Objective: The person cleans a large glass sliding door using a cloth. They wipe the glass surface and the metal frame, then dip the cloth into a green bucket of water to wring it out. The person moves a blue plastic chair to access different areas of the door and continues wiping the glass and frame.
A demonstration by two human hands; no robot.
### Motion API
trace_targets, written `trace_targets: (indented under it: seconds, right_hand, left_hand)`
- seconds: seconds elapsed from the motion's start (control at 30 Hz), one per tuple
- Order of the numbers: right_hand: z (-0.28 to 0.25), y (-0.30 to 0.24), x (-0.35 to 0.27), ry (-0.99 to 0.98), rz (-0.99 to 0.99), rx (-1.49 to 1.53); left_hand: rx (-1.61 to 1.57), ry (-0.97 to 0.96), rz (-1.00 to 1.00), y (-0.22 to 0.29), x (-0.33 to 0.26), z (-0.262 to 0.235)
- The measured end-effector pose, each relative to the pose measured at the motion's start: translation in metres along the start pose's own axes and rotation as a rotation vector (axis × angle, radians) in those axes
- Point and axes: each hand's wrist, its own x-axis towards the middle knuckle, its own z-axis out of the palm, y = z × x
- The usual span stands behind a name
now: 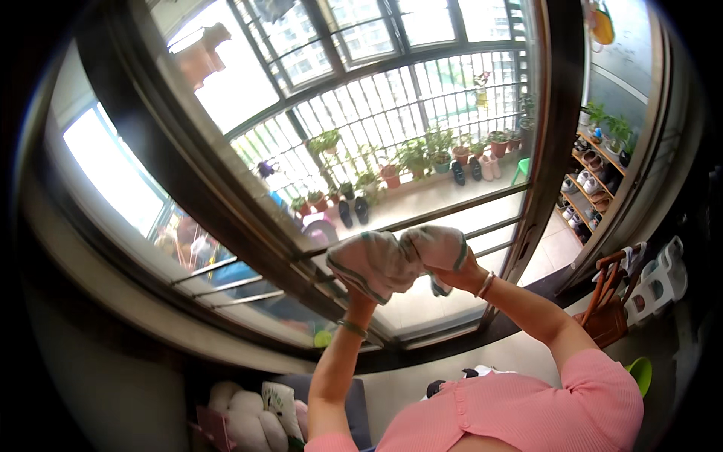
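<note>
Both arms are stretched out ahead of me, toward a glass sliding door with a dark frame [556, 113]. A pale cloth [376, 260] with a greenish edge stripe is bunched between my hands and drapes over them. My left hand [361, 296] grips its left part; the fingers are under the folds. My right hand [470, 276] holds the right part, with most of its fingers covered too. From between the hands a twisted fold runs across, and a corner hangs below near the right hand. Thin metal bars [482, 203] cross the glass behind the cloth.
Beyond the glass, potted plants [414, 157] and shoes [354, 211] line a railed balcony. To the right stand a shoe rack [591, 181], a brown wooden chair [605, 301] and a white plastic stool [657, 282]. Cushions and a plush toy [245, 414] lie at lower left.
</note>
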Motion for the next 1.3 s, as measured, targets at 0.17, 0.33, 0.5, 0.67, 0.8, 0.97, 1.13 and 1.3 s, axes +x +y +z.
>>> trace_targets:
  seconds: [0.17, 0.33, 0.5, 0.67, 0.8, 0.97, 1.13, 1.3]
  right_hand:
    - [-0.049, 0.006, 0.056, 0.405, 0.018, 0.404]
    - [-0.134, -0.027, 0.137, 0.536, -0.19, -0.036]
    - [-0.222, -0.036, 0.183, 0.868, -0.546, -0.487]
    - [-0.189, 0.001, 0.161, 0.743, -0.47, -0.84]
    - [-0.136, 0.035, 0.071, 0.35, -0.237, -0.536]
    - [-0.099, 0.046, 0.004, 0.343, -0.082, -0.138]
    - [-0.135, 0.041, 0.016, 0.501, -0.296, -0.619]
    - [-0.21, 0.017, 0.106, 0.802, -0.308, -0.73]
  left_hand:
    - [-0.066, 0.327, 0.08, 0.037, 0.117, -0.076]
    - [-0.176, 0.037, -0.116, 0.039, 0.199, -0.178]
    - [-0.822, 0.229, 0.063, 0.058, 0.267, -0.236]
    - [0.069, 0.613, 0.424, 0.062, 0.267, -0.199]
    - [0.356, 0.422, 0.529, 0.067, 0.215, -0.136]
    - [-0.518, 0.191, 0.284, 0.087, 0.166, -0.093]
    - [-0.217, 0.193, 0.532, 0.086, 0.202, -0.102]
    - [0.156, 0.587, 0.559, 0.11, 0.285, -0.159]
